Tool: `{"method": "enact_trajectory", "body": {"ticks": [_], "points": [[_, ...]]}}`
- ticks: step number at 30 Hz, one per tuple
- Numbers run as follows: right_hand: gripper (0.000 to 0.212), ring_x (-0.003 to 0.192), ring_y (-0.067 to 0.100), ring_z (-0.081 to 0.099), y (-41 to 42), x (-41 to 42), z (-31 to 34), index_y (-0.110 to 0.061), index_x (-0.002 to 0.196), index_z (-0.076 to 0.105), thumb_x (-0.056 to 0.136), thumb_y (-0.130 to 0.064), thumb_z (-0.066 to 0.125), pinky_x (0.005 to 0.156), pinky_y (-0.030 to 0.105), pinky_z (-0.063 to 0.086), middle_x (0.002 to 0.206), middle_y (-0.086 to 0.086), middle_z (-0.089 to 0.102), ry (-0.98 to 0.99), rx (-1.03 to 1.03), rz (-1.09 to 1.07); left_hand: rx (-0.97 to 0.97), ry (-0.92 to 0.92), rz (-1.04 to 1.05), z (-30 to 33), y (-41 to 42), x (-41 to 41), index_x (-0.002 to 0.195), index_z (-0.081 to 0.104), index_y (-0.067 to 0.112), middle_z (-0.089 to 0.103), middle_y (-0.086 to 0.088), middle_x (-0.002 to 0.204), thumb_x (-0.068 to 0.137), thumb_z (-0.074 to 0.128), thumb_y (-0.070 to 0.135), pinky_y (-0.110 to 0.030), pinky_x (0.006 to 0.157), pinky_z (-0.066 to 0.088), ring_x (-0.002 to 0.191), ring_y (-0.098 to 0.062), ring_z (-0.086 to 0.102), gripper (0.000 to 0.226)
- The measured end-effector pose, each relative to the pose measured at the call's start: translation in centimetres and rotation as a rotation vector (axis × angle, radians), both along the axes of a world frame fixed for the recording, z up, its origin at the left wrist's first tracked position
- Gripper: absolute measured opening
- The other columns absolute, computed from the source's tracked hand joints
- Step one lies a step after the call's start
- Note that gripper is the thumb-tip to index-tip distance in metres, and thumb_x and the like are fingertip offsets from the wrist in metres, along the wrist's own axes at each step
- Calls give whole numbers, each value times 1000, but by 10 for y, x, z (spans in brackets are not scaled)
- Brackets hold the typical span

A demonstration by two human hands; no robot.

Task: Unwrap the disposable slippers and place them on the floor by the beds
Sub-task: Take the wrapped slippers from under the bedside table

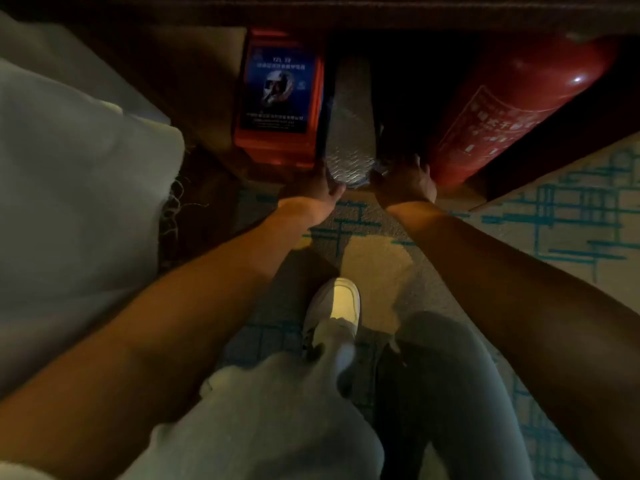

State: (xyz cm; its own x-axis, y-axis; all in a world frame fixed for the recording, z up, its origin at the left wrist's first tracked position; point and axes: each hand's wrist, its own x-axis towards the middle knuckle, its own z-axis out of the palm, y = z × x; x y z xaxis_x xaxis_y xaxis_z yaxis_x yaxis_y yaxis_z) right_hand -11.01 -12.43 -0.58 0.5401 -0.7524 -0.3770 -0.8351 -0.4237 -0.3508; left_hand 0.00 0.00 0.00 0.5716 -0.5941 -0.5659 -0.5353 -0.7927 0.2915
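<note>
A long pack of disposable slippers (351,133), grey-white with a diamond-patterned sole facing up, lies in a dark low shelf between an orange box and a red cylinder. My left hand (317,190) touches the pack's near left corner, fingers curled against it. My right hand (405,183) holds the near right corner, where crinkled clear wrapper shows. Both forearms reach forward from the bottom of the frame. The far end of the pack fades into shadow.
An orange box with a blue label (280,98) stands left of the pack. A red fire extinguisher (512,109) lies to the right. White bedding (69,188) fills the left. Patterned carpet (571,216) covers the floor, with my white shoe (341,303) on it.
</note>
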Motion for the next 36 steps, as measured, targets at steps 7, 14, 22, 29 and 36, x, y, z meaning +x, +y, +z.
{"method": "enact_trajectory", "body": {"ticks": [7,14,22,29,36], "points": [[62,122,37,55,-6,13,-28,-16,140,55,91,-54,60,94,42,48,135,16,55,-99,74,-125,-36,17,11,-18,-8,12,158,13,35,27,-14,162,104,37,51,-52,114,33,147,-40,30,62],[48,120,29,63,-2,28,-24,-13,136,59,92,-31,67,88,29,47,130,11,67,-298,212,-287,-89,49,34,-32,0,20,157,10,47,41,-12,156,103,38,52,-51,105,46,138,-37,46,60],[39,78,23,74,21,6,-39,-20,122,65,84,-27,70,75,50,62,102,11,77,-418,497,-511,-309,266,365,-35,-4,3,149,34,34,59,-10,136,98,57,35,-45,94,53,117,-31,62,56],[27,34,2,47,46,-43,-8,-11,119,62,95,1,60,35,18,39,55,-2,58,-591,741,-707,-404,708,859,-15,-10,-11,108,61,15,69,-14,103,98,61,29,-29,53,53,62,-16,63,17],[14,53,8,53,61,-98,45,-13,109,60,96,-12,66,51,25,47,66,1,57,-748,825,-570,-556,892,786,28,23,-40,101,65,14,68,-4,91,95,66,24,-34,69,54,82,-20,66,12]]}}
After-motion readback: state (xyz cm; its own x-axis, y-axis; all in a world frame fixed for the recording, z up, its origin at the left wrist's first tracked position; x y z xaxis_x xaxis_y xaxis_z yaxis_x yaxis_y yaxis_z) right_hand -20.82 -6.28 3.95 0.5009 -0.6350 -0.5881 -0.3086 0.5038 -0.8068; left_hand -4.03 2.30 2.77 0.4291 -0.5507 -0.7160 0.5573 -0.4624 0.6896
